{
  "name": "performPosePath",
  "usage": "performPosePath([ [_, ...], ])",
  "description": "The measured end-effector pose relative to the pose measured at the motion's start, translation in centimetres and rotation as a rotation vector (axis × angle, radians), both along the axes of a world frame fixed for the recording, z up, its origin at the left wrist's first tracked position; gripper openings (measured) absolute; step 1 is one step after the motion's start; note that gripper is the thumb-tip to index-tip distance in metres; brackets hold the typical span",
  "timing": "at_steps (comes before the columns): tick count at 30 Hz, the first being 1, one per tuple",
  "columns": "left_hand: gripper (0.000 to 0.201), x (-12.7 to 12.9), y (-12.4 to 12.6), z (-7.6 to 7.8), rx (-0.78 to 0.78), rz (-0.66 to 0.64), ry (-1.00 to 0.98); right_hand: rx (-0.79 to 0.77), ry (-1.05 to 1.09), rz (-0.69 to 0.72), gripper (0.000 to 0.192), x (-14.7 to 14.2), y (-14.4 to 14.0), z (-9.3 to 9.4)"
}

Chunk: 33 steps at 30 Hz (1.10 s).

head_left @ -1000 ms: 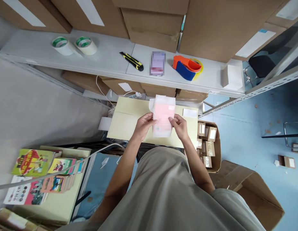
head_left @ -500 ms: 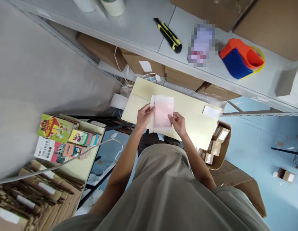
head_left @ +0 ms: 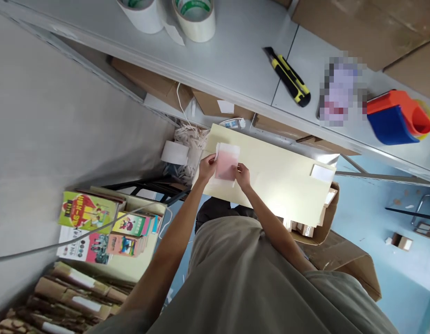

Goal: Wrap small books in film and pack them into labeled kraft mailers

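Observation:
Between both hands is a thin pink rectangular item (head_left: 226, 165) in a translucent white sleeve, held over a pale yellow tabletop (head_left: 270, 171). My left hand (head_left: 207, 168) pinches the sleeve's left edge with thumb and fingers. On the opposite edge, near the lower right, my right hand (head_left: 243, 176) grips it with bent fingers. What the pink item is cannot be made out through the cloudy sleeve. A white slip of paper (head_left: 322, 173) lies at the table's right end.
The shelf above holds a utility knife (head_left: 287, 76), tape rolls (head_left: 196, 21) and an orange-blue tape dispenser (head_left: 397, 118). Books (head_left: 90, 211) and flattened cartons (head_left: 76, 297) are at left. An open carton (head_left: 317, 236) with small boxes stands right. A cable (head_left: 79, 236) crosses the left side.
My view has shifted, so the shelf and table sit further right and lower. Both hands have moved the sleeved pink item leftward over the table, still gripping its two edges.

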<state>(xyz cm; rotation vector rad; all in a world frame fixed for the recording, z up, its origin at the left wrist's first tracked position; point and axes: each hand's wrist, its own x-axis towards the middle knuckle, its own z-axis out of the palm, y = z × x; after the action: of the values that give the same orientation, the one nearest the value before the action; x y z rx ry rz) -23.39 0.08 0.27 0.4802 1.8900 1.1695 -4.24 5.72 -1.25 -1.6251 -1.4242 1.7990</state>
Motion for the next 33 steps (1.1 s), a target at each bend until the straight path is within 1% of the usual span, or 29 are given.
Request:
performPosePath([
  [4,0.023,-3.4,1.9,-2.5,-0.141,-0.074,0.119,0.022,-0.155,0.055,0.037,-4.0,1.8,-2.3],
  [7,0.020,-4.8,3.3,-4.1,-0.179,-0.091,0.135,0.034,-0.247,0.075,0.034,-6.1,3.2,-3.3],
  [9,0.021,-5.1,3.9,-5.1,-0.176,-0.060,0.107,0.042,-0.303,0.081,0.033,-6.9,3.8,-3.7],
  [11,0.025,-4.9,4.0,-5.8,-0.162,-0.024,0.068,0.054,-0.349,0.080,0.030,-7.1,4.0,-3.8],
  [13,0.032,-4.5,3.6,-5.9,-0.138,0.006,0.036,0.079,-0.368,0.067,0.030,-6.7,3.7,-3.5],
  [14,0.035,-4.1,3.2,-5.8,-0.126,0.021,0.023,0.094,-0.361,0.053,0.032,-6.2,3.5,-3.2],
  [16,0.039,-3.4,2.0,-4.9,-0.096,0.063,-0.004,0.126,-0.325,0.013,0.039,-5.0,2.8,-2.4],
  [18,0.038,-2.7,0.4,-3.5,-0.047,0.126,-0.036,0.150,-0.267,-0.012,0.046,-3.5,2.0,-1.2],
  [21,0.033,-1.4,-2.6,-0.7,0.066,0.239,-0.086,0.169,-0.166,0.023,0.050,-1.3,0.4,0.8],
  [23,0.033,-0.5,-5.1,1.3,0.136,0.315,-0.081,0.180,-0.097,0.055,0.052,-0.2,-1.1,1.8],
  [25,0.038,0.7,-8.3,3.2,0.194,0.399,-0.033,0.179,-0.023,0.090,0.052,0.4,-3.0,2.5],
  [28,0.047,3.1,-14.0,5.5,0.250,0.512,0.065,0.134,0.083,0.184,0.054,0.3,-6.7,3.2],
  [31,0.048,6.1,-20.3,7.2,0.253,0.608,0.120,0.046,0.171,0.268,0.060,-0.5,-10.8,4.0],
  [33,0.046,8.0,-24.4,8.1,0.234,0.679,0.140,-0.012,0.225,0.308,0.059,-1.1,-13.5,4.9],
])
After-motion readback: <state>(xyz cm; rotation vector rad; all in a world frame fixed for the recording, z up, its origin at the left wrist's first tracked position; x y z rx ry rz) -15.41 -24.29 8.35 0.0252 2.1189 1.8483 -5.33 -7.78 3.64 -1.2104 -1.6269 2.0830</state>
